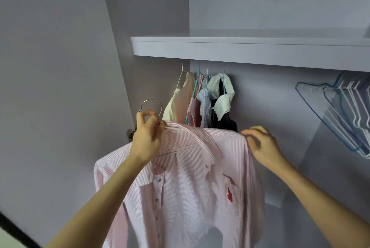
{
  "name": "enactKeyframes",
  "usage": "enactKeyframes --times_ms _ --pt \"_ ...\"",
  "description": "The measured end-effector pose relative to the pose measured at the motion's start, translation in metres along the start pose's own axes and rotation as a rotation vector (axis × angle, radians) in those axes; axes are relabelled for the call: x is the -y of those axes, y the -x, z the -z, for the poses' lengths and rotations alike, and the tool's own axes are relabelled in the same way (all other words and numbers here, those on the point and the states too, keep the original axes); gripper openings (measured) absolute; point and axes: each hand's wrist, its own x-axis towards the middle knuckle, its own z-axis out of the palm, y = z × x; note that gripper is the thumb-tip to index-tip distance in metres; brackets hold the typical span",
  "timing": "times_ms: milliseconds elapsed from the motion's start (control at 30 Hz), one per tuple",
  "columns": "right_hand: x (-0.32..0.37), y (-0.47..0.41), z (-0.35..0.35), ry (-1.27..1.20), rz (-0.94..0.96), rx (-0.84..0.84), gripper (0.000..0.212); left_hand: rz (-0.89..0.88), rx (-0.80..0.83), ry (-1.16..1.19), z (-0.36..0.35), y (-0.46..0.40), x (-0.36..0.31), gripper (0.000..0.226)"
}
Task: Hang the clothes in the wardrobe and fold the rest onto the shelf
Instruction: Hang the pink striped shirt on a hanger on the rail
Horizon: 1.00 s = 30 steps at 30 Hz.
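From the head camera, you are at the open wardrobe with a pink striped shirt already dressed on a hanger, held below the level of the shelf. Your left hand is curled round the hanger at the base of its metal hook, at the shirt's collar, and carries the garment. Your right hand rests at the shirt's far shoulder, fingers bent over the cloth; whether it pinches the fabric or only steadies it cannot be told.

Behind the shirt, several hung garments are bunched at the left of the space under the shelf; a cluster of empty wire hangers sits well apart at the right. The rail itself is hidden by the shelf edge.

The step in hand looks to be hanging this shirt. The next move likely calls for you to lift the hook up under the shelf and set it over the rail beside the hung garments, keeping the shoulders seated on the hanger.
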Motion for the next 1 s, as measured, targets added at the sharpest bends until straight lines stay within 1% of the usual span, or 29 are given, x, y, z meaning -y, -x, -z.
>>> enactKeyframes --times_ms 67,133,233,300,400,500,567,633,733,833,933,1000 --pt "0.005 0.004 0.001 0.112 0.038 -0.065 0.033 0.005 0.007 0.084 -0.002 -0.001 -0.002 0.011" --pt "0.016 0.006 0.0 0.15 0.122 -0.068 0.036 0.005 0.034 0.164 -0.005 -0.001 -0.007 0.021" --pt "0.036 0.012 -0.005 0.124 0.354 0.085 0.028 -0.001 0.077 0.251 -0.011 0.0 -0.018 0.035" --pt "0.043 0.02 -0.009 0.092 0.401 0.15 0.021 0.001 0.098 0.283 -0.014 0.0 -0.024 0.036" --pt "0.037 0.029 -0.009 0.104 0.286 0.187 0.015 0.023 0.148 0.346 -0.021 0.005 -0.03 0.029" --pt "0.019 0.044 -0.013 0.169 0.167 0.362 0.01 0.04 0.257 0.416 -0.039 0.018 -0.032 0.015" --pt "0.01 0.06 -0.017 0.146 0.136 0.43 0.025 0.059 0.303 0.45 -0.052 0.028 -0.032 0.011" --pt "-0.005 0.076 -0.016 0.092 0.052 0.431 0.03 0.066 0.362 0.448 -0.069 0.036 -0.029 0.012" --pt "-0.03 0.104 -0.012 0.028 -0.14 0.437 0.036 0.061 0.468 0.396 -0.095 0.046 -0.029 0.007" --pt "-0.043 0.127 -0.003 -0.014 -0.284 0.436 0.032 0.035 0.576 0.284 -0.119 0.048 -0.028 0.017" --pt "-0.052 0.143 0.008 0.037 -0.435 0.441 0.023 0.067 0.76 0.121 -0.138 0.048 -0.023 0.028" --pt "-0.059 0.152 0.016 0.098 -0.563 0.412 0.021 0.091 0.857 0.068 -0.149 0.052 -0.021 0.029"
